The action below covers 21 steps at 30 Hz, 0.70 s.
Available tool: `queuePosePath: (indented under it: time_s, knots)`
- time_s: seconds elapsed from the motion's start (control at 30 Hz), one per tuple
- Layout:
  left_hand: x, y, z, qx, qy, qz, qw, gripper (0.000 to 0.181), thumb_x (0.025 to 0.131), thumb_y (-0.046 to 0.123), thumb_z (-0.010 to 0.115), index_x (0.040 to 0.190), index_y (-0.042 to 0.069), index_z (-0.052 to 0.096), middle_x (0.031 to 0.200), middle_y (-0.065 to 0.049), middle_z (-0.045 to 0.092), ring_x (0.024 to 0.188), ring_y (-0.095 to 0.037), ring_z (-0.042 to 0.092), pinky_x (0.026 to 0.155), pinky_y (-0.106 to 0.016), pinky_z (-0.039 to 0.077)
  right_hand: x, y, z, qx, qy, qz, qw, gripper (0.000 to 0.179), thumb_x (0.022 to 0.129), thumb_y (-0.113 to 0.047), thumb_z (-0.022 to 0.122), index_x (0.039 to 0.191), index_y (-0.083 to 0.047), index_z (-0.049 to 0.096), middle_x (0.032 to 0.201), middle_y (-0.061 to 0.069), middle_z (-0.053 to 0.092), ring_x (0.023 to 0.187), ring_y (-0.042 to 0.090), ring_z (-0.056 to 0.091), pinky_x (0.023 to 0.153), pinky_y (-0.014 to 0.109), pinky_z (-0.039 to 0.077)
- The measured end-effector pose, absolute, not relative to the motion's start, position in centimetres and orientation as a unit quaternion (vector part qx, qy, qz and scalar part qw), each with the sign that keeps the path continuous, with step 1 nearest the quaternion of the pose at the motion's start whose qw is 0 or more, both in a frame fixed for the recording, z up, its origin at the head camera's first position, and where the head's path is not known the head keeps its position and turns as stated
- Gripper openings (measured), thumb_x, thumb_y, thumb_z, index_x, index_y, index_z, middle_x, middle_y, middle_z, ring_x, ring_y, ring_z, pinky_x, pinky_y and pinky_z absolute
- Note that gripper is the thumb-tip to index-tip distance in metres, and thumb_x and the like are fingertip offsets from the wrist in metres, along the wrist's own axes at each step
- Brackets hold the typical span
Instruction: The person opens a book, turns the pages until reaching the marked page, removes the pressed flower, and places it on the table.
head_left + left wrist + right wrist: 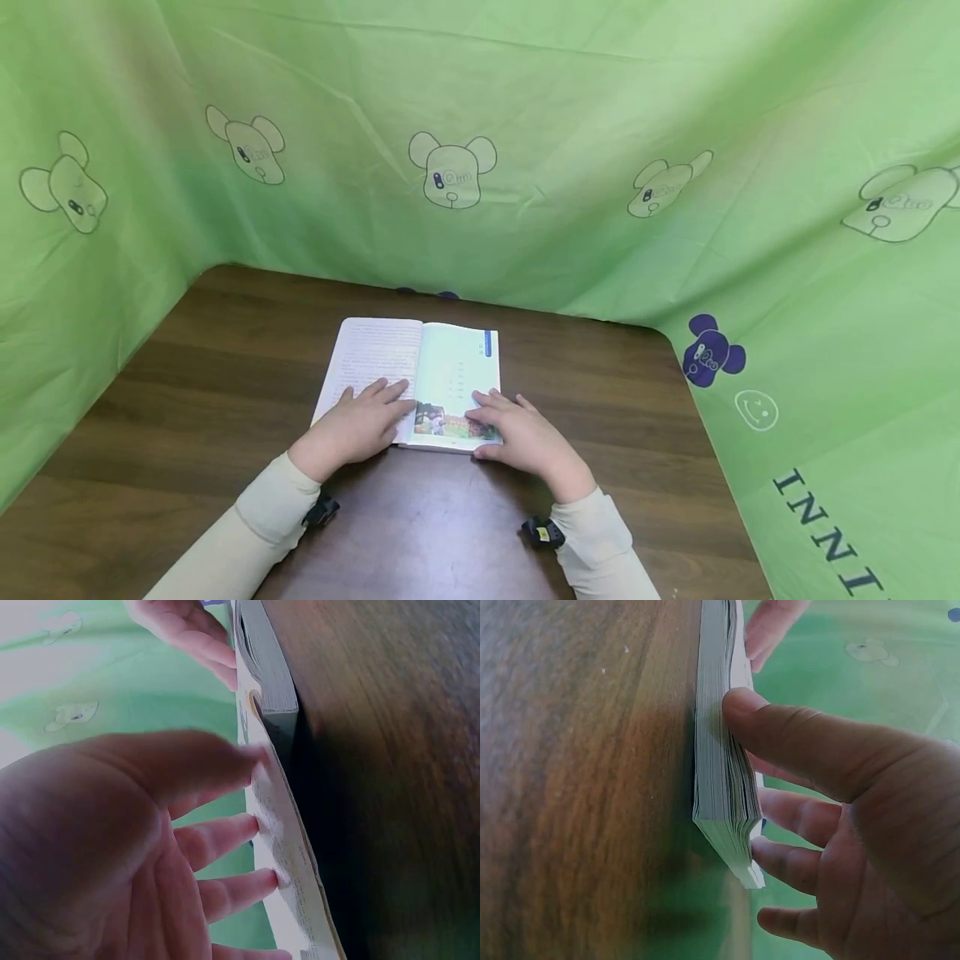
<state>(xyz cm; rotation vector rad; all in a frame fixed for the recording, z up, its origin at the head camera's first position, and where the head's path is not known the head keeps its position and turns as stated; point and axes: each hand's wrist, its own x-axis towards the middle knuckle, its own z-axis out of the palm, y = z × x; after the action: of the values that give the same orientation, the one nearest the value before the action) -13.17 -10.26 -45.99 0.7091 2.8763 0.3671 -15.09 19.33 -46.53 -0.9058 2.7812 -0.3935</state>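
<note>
An open book point(454, 354) lies on the table, its left page point(378, 350) full of small print. The right page has a few short lines, a blue tab at its top corner and a coloured picture point(442, 422) along the bottom. My left hand point(356, 425) rests with spread, straight fingers on the lower left page, near the fold. On the lower right corner lies my right hand point(528, 437), fingers extended over the page. Its thumb point(746, 705) touches the lower edge of the thick page stack point(718, 750). The left side is much thinner in the left wrist view.
The brown wooden table point(187, 400) extends around the book. A green curtain point(540, 92) printed with mouse heads hangs along the back and both sides. A black strap device sits at the left wrist point(321, 510) and another at the right wrist point(542, 532).
</note>
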Motion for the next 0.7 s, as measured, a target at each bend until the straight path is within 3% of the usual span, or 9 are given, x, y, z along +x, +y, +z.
queuePosePath:
  time_s: [0.13, 0.23, 0.4, 0.7]
  knots:
    - [-13.23, -10.21, -45.84, 0.220, 0.959, 0.137, 0.118, 0.062, 0.094, 0.041, 0.074, 0.149, 0.021, 0.055, 0.165, -0.006, 0.037, 0.153, -0.038, 0.029, 0.108, -0.077, 0.030, -15.14, 19.35, -46.43, -0.307, 0.937, -0.134, 0.095, 0.060, 0.087, -0.041, 0.081, 0.140, -0.019, 0.065, 0.160, 0.005, 0.046, 0.150, 0.031, 0.038, 0.119, 0.065, 0.024]
    - [-13.18, -10.23, -45.81, 0.224, 0.956, 0.135, 0.130, 0.071, 0.088, 0.036, 0.081, 0.151, 0.021, 0.052, 0.166, -0.006, 0.035, 0.154, -0.038, 0.027, 0.108, -0.078, 0.029, -15.06, 19.42, -46.39, -0.309, 0.936, -0.133, 0.100, 0.060, 0.087, -0.041, 0.081, 0.140, -0.018, 0.064, 0.160, 0.005, 0.045, 0.150, 0.032, 0.038, 0.119, 0.066, 0.024]
    - [-13.13, -10.34, -45.85, 0.240, 0.956, 0.132, 0.108, 0.066, 0.087, 0.023, 0.082, 0.147, 0.020, 0.056, 0.163, -0.008, 0.040, 0.151, -0.040, 0.032, 0.105, -0.078, 0.033, -14.97, 19.46, -46.31, -0.316, 0.934, -0.129, 0.103, 0.058, 0.088, -0.040, 0.080, 0.139, -0.017, 0.066, 0.159, 0.007, 0.047, 0.150, 0.033, 0.038, 0.118, 0.066, 0.025]
    - [-13.36, -10.58, -46.10, 0.260, 0.958, 0.107, 0.060, 0.058, 0.091, 0.019, 0.079, 0.145, 0.018, 0.059, 0.160, -0.008, 0.045, 0.148, -0.039, 0.039, 0.101, -0.075, 0.040, -15.08, 19.79, -45.79, -0.329, 0.930, -0.132, 0.103, 0.051, 0.092, -0.041, 0.076, 0.134, -0.014, 0.069, 0.155, 0.011, 0.050, 0.147, 0.035, 0.043, 0.117, 0.069, 0.026]
